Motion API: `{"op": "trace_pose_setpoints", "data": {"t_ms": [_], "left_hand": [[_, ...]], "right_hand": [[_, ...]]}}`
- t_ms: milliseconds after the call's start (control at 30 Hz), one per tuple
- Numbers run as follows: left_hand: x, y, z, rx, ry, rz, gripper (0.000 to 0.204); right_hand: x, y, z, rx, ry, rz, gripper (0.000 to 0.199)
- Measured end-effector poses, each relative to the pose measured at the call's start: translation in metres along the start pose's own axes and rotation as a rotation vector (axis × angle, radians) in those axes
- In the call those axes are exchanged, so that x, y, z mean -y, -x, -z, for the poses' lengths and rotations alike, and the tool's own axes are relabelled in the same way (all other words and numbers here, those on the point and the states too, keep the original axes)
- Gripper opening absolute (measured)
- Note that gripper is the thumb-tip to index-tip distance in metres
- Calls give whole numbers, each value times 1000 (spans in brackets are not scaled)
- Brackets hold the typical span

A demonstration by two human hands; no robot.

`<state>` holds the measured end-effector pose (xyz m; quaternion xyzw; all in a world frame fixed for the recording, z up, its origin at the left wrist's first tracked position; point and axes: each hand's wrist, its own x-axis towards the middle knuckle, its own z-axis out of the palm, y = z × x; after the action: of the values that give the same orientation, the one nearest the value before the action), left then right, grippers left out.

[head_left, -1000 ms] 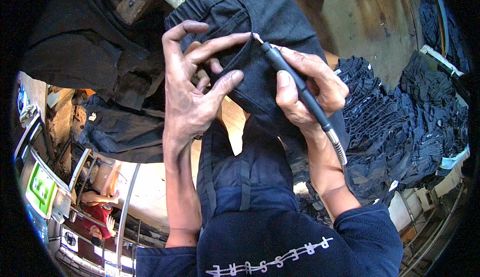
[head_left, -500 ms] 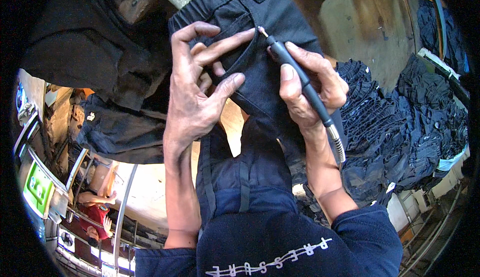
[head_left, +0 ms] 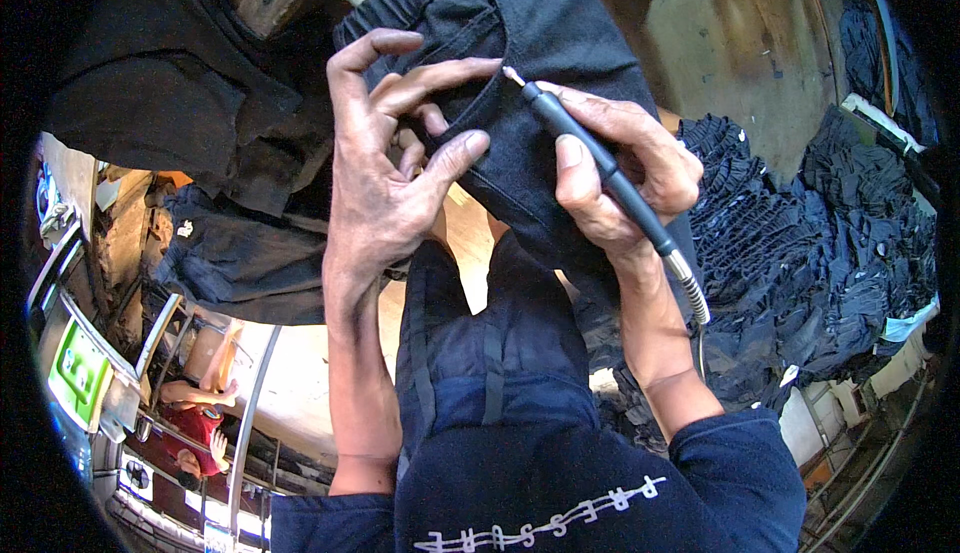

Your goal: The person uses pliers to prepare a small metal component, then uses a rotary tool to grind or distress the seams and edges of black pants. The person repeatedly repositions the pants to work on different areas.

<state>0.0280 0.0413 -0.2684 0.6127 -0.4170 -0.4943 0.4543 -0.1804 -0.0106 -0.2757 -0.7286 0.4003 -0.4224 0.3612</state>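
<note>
Black trousers (head_left: 590, 38) with an elastic waistband lie before me, drawn over a pale rounded form. My left hand (head_left: 390, 153) rests on them, fingers spread and bent. Its extended finger lies along the curved pocket opening, and the thumb is stretched out over the cloth. In my right hand (head_left: 630, 163) is a slim black pen-shaped rotary tool (head_left: 600, 158), held like a pencil between thumb and fingers. A metal spring sleeve and a thin cable trail from its back end. Its small pinkish tip is at the pocket edge, beside my left fingertip; contact I cannot tell.
A large heap of dark gathered garments (head_left: 800, 243) lies at the right. More dark cloth (head_left: 170, 103) hangs at the left, beside a patched garment (head_left: 240, 263). A co-worker in a red top (head_left: 190, 438) sits at the lower left, near a green panel (head_left: 80, 373).
The tool's tip has shifted slightly down and left along the pocket edge, with my right hand shifting slightly. My left hand has moved a little up and left.
</note>
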Motion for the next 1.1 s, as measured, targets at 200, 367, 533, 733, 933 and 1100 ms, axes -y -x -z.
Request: {"op": "trace_pose_setpoints", "data": {"t_ms": [200, 367, 533, 733, 933, 1100], "left_hand": [[2, 1, 5, 19, -120, -22, 83], [5, 2, 3, -5, -53, -37, 84], [7, 4, 3, -4, -27, -43, 84], [8, 6, 4, -5, -23, -39, 86], [12, 6, 4, -8, -26, -66, 87], [12, 6, 6, -3, -11, -53, 88]], "right_hand": [[-1, 1, 1, 36, -7, 35, 24], [-3, 1, 2, 68, 1, 62, 25], [-4, 1, 1, 76, -15, 121, 25], [-4, 0, 0, 111, -9, 178, 25], [-4, -1, -1, 135, -29, 217, 25], [-6, -3, -3, 160, -39, 243, 26]]}}
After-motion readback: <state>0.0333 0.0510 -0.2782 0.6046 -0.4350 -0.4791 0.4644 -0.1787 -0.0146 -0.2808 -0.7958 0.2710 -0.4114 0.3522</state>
